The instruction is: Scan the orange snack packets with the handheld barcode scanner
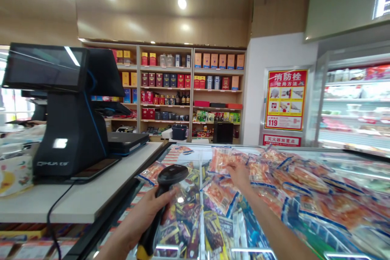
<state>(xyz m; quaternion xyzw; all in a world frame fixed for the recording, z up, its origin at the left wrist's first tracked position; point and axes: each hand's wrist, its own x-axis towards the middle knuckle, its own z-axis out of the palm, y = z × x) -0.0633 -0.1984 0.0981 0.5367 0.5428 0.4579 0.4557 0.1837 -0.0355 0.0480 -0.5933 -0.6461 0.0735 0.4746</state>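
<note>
My left hand (149, 215) is wrapped round the handle of a black barcode scanner (172, 174), its head pointing up and to the right over the glass top of a chest freezer (201, 195). Farther forward, my right hand (239, 174) has its fingers closed on the edge of a clear plastic packet (221, 159) of orange-red food. Just below that hand lies another such packet (221, 195) with a blue edge and a barcode label. Many more packets (304, 178) are heaped to the right on the freezer top. Under the glass, colourful wrapped goods (183, 219) show.
On the left, a white counter (122, 178) carries a black checkout terminal (70, 130) with a cable (53, 211) hanging down. Shelves of boxed bottles (164, 81) line the back wall. A red and yellow poster (285, 99) and a lit display fridge (356, 105) stand at the right.
</note>
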